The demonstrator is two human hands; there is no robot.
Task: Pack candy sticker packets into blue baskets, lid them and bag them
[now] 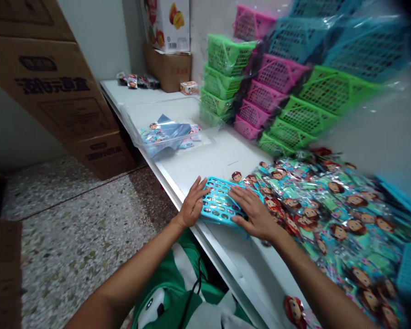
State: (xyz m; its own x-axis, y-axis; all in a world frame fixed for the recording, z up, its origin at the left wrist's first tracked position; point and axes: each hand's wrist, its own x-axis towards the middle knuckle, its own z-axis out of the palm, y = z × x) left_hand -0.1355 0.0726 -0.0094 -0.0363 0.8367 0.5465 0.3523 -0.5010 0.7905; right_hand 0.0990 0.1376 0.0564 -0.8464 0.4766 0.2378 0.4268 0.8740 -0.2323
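A small blue plastic basket [218,204] lies at the front edge of the white table [205,157]. My left hand [192,204] is against its left side with the fingers curled over the rim. My right hand [251,210] lies on its right part, fingers pressed down across the lattice. Both hands grip the basket. Packets show through the basket's holes. A big heap of small cartoon-figure packets [332,214] lies directly to the right of the basket.
Green, pink and blue baskets [277,87] in clear wrap are stacked at the back right. A clear bag of packets [167,132] lies further back. Cardboard boxes [55,87] stand left on the speckled floor; more boxes [167,68] are in the far corner.
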